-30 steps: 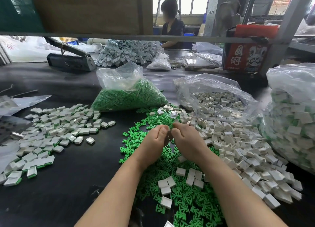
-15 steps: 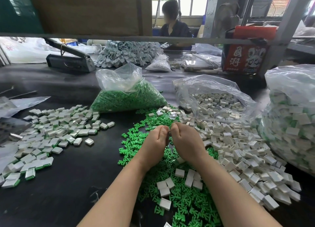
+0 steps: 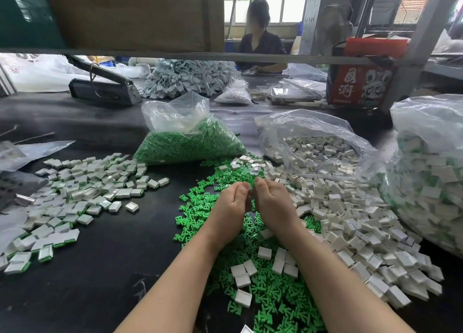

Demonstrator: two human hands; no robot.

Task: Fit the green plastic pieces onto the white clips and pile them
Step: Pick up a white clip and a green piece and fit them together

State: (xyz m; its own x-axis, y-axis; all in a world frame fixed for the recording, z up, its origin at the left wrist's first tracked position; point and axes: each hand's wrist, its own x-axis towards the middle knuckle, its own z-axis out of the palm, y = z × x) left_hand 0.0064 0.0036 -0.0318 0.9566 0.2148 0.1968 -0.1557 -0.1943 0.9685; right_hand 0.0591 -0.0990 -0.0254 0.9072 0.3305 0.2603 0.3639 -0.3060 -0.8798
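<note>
Left hand [image 3: 231, 205] and right hand [image 3: 271, 202] meet fingertip to fingertip above the green pieces [image 3: 265, 297], fingers curled; item pinched cannot be discerned. White clips [image 3: 350, 222] lie right.

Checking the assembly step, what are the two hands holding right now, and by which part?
Left hand and right hand pinch something small between their fingertips; what it is cannot be told.

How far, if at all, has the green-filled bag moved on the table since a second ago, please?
No. The green-filled bag keeps its place beside the bag of white clips; only the camera shifted slightly.
</note>
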